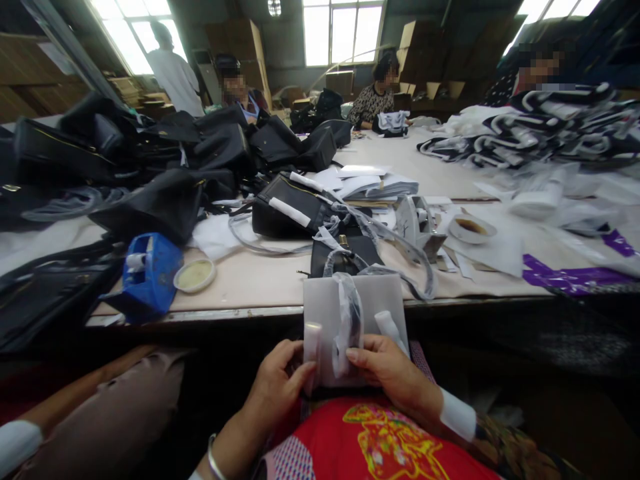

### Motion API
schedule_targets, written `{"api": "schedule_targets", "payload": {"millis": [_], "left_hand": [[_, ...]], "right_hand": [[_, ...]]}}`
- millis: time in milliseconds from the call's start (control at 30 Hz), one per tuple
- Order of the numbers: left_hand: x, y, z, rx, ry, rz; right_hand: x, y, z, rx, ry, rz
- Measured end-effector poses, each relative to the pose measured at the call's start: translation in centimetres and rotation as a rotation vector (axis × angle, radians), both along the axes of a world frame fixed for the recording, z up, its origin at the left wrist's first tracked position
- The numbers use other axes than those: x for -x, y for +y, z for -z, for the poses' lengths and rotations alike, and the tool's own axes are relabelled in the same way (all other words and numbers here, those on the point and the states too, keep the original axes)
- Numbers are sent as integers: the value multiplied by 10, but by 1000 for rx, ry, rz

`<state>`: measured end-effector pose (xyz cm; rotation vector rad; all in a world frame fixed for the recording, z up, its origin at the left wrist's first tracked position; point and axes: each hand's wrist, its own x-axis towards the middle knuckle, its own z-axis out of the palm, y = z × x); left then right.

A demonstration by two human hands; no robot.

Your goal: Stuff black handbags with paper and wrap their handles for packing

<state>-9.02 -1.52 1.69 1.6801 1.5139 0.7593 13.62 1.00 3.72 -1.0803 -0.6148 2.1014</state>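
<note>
Just below the table's front edge, over my lap, both my hands hold a grey wrapped bag (pixel 350 313) with a plastic-wrapped handle (pixel 349 327) down its middle. My left hand (pixel 277 383) grips its lower left corner, fingers curled around a white paper-wrapped piece (pixel 312 337). My right hand (pixel 387 370) pinches the lower right side, thumb on the handle wrap. A second white roll (pixel 390 328) sticks up by my right fingers.
On the long work table (pixel 260 283) lie black bags (pixel 175 200), a blue tape dispenser (pixel 149 273), a small dish of paste (pixel 195 275), paper sheets (pixel 375 183), another dish (pixel 471 228) and striped fabric (pixel 540 127). Several people sit or stand at the far end. A person's arm (pixel 95 407) rests at lower left.
</note>
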Motion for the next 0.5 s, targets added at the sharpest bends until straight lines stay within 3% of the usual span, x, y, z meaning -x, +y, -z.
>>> {"api": "schedule_targets", "payload": {"millis": [100,267,500], "left_hand": [[1,-3,11,-82,78,-97],[-14,-1,15,-122,109,-67],[-23,12,9,135,-4,-111]], "right_hand": [[3,0,1,4,-34,6],[6,4,5,9,-51,-10],[7,11,15,-4,-98,30]]}}
